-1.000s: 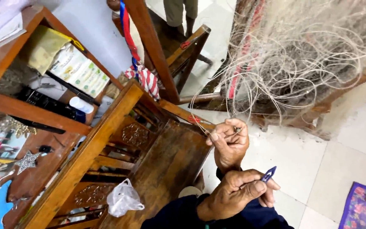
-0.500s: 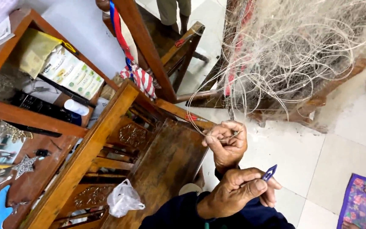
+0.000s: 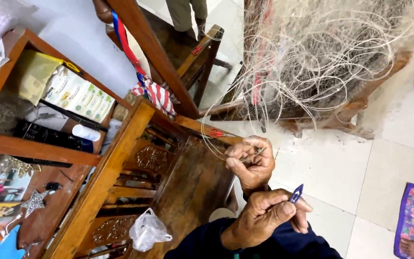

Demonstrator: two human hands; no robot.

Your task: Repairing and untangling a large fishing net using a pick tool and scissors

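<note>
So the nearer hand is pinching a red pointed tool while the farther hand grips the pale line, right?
Not quite: the tool is blue, not red. The head view shows the nearer hand pinching a blue pointed tool, while the farther hand grips the pale line.

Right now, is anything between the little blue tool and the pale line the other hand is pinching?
Nothing visible. The blue tool, pinched in the left hand, sits just below the right hand, whose grip is closed on the pale line. Only a small open gap separates them, with floor tiles behind.
</note>
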